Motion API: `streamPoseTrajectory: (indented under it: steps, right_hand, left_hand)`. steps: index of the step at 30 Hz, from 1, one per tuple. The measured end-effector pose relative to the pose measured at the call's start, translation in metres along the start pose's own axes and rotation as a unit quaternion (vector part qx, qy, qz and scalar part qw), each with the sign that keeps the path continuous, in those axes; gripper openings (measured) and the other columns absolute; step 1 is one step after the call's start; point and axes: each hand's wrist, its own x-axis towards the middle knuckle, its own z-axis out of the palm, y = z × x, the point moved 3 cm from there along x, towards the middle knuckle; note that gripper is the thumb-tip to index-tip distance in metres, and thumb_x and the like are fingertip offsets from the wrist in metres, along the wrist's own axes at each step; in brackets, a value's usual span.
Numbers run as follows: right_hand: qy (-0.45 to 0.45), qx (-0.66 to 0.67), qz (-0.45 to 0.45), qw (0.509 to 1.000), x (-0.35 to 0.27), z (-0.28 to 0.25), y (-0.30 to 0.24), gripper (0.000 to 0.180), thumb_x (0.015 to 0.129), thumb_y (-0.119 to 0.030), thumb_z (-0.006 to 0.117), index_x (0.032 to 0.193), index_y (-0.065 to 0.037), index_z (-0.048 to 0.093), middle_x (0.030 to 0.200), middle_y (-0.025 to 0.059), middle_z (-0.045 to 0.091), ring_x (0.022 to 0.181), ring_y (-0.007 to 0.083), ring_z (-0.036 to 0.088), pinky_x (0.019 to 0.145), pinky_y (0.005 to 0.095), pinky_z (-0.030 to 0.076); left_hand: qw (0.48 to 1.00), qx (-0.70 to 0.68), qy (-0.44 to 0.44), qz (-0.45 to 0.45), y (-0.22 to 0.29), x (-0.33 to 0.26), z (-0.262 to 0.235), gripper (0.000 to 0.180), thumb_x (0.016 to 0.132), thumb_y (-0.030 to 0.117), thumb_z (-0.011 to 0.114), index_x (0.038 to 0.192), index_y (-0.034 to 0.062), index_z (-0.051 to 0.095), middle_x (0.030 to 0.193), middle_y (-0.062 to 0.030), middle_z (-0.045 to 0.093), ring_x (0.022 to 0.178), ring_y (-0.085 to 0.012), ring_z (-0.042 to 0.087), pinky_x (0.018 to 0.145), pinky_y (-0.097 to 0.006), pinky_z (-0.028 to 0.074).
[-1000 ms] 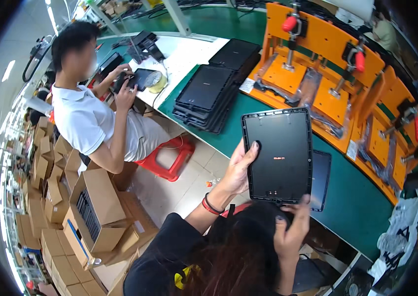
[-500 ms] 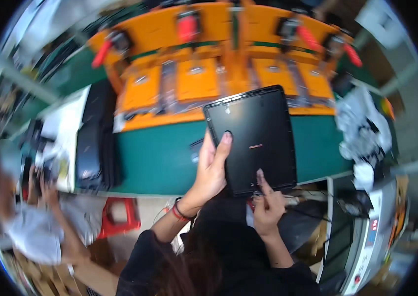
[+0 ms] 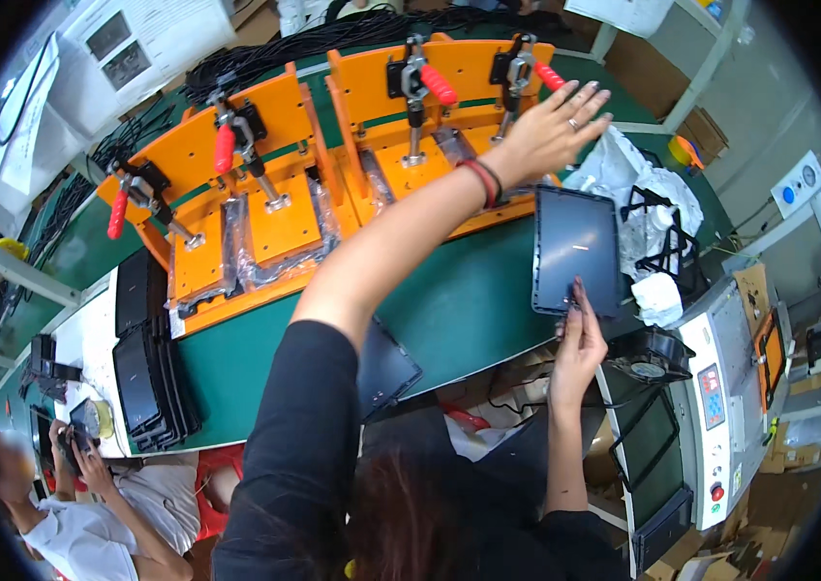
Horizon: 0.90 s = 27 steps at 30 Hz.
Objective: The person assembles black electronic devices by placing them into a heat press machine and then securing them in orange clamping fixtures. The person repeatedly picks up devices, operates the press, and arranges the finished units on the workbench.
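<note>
Bench: green worktop [image 3: 469, 300], orange clamp fixtures [image 3: 333, 165] at 12 o'clock.
Right hand [image 3: 577, 347]: fingertips pinch black panel [image 3: 577, 250] (lower edge).
Left hand [image 3: 551, 126]: fingers spread, raised, holding nothing.

Green-topped bench [image 3: 469, 290] runs across the room, orange clamp fixtures [image 3: 265, 194] along its back edge, bundles of black cable [image 3: 333, 39] behind them. White paper sheets [image 3: 130, 39] hang at upper left. Grey machine with a control panel [image 3: 720, 387] stands at right. Cardboard boxes [image 3: 711, 131] beyond the bench. Bright, even indoor light.
</note>
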Motion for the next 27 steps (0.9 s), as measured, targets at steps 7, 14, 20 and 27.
streamPoseTrajectory:
  steps: [7,14,20,27]
  right_hand:
    - [-0.012,-0.003,0.035,0.999,-0.005,-0.013,0.019,0.032,0.097,-0.013,0.049,0.123,0.003,0.057,0.119,0.0073,0.062,0.073,0.0039,0.049,0.064,0.0193,0.041]
    - [-0.093,0.035,0.103,0.99,0.028,0.002,0.038,0.031,0.096,-0.013,0.05,0.122,0.001,0.058,0.11,0.0044,0.064,0.069,0.004,0.047,0.063,0.0183,0.041]
    - [-0.079,0.047,0.078,0.993,0.039,0.006,0.043,0.029,0.095,-0.011,0.05,0.119,0.002,0.06,0.092,0.0018,0.062,0.066,0.004,0.045,0.059,0.0194,0.04]
    - [-0.043,0.03,0.065,0.996,0.046,-0.001,0.066,0.029,0.094,-0.013,0.052,0.117,0.002,0.061,0.081,0.0015,0.061,0.065,0.0057,0.047,0.058,0.0213,0.041]
  left_hand:
    - [0.947,0.302,0.045,-0.098,-0.058,0.08,0.009,0.05,0.077,0.03,0.062,0.12,0.0091,0.048,0.12,-0.0126,0.051,0.119,-0.0266,0.041,0.09,-0.048,0.034]
    - [0.824,-0.166,-0.337,-0.424,-0.181,0.096,0.044,0.059,0.09,0.047,0.039,0.125,0.0023,0.054,0.137,-0.0284,0.042,0.131,-0.0431,0.033,0.11,-0.055,0.013]
    - [0.915,-0.039,-0.034,-0.401,-0.128,0.115,-0.018,0.062,0.091,0.048,0.043,0.13,-0.0008,0.043,0.129,-0.0283,0.046,0.123,-0.0447,0.038,0.106,-0.059,0.018]
    - [0.946,-0.052,-0.308,-0.09,0.052,-0.011,-0.08,0.011,0.073,0.008,0.062,0.083,0.0041,0.063,0.08,-0.0116,0.066,0.071,-0.0241,0.067,0.056,-0.034,0.053]
